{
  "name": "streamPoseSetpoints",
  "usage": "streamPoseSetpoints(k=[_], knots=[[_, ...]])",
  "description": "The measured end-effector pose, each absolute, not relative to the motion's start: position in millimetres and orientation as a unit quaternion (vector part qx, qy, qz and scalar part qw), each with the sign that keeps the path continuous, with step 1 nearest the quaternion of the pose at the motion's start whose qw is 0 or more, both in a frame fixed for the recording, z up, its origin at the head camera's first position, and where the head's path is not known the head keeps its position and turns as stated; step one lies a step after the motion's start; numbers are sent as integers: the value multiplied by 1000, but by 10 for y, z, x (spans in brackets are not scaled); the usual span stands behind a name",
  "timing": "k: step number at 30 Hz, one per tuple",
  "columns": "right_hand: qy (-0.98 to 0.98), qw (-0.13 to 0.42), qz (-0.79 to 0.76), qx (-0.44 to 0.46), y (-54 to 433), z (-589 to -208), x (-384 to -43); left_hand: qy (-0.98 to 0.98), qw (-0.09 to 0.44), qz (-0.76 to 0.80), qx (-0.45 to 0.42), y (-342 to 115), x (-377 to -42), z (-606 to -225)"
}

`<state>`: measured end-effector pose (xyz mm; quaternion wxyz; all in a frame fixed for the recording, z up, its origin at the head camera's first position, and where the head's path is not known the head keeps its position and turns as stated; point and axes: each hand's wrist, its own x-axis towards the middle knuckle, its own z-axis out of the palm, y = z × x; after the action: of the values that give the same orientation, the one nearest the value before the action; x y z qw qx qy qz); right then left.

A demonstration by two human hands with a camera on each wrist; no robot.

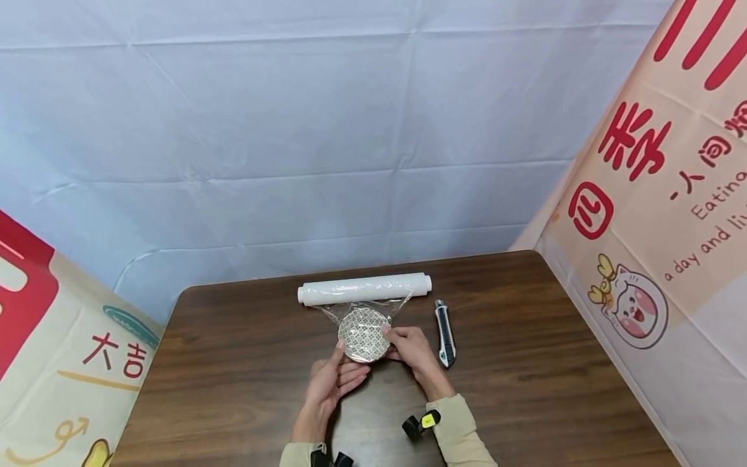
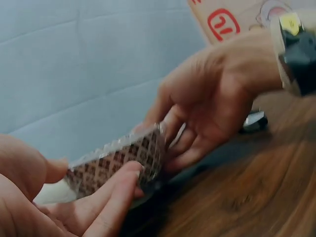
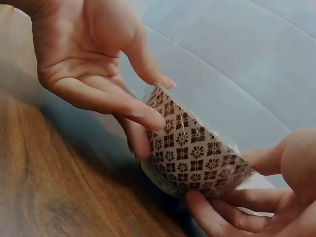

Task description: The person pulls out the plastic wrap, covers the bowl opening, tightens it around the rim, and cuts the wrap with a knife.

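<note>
Both hands hold a round bowl [image 1: 364, 336] with a dark diamond-and-flower pattern and clear cling film over it. My left hand [image 1: 332, 384] grips its left side, thumb at the rim and fingers beneath. On the opposite side, my right hand [image 1: 413, 352] pinches the rim, thumb on top. In the right wrist view the patterned wall of the bowl [image 3: 190, 153] shows tilted between the hands, with film [image 3: 242, 160] wrinkled along its rim. Loose film [image 1: 399, 305] flares out past the bowl's far side, overlapping the white cling film roll [image 1: 364, 289] there.
Right of the hands, a utility knife [image 1: 445, 334] lies on the brown wooden table [image 1: 554, 363]. The roll lies crosswise near the table's back edge. Behind hangs a pale cloth [image 1: 262, 143], with printed banners [image 1: 659, 214] at both sides.
</note>
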<state>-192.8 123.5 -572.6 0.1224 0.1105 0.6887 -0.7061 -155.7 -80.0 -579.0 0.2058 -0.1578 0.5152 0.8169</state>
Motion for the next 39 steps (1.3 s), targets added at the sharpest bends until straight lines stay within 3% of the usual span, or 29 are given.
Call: streamPoseSetpoints(k=[10,19,23,39], knots=[[722,105,-673,121,1311,-5728,-1935,594,171,765,-182,-790,-1516,-5835],[833,-7,-543,110,1754,-5474,-2128,633,152,737,-179,-695,-1495,-5791],[867,-30,-483,119,1978,-5414,-2179,637,142,735,-182,-677,-1530,-5765],[910,17,-382,160,2281,-5641,-2027,647,126,731,-176,-780,-1598,-5766]])
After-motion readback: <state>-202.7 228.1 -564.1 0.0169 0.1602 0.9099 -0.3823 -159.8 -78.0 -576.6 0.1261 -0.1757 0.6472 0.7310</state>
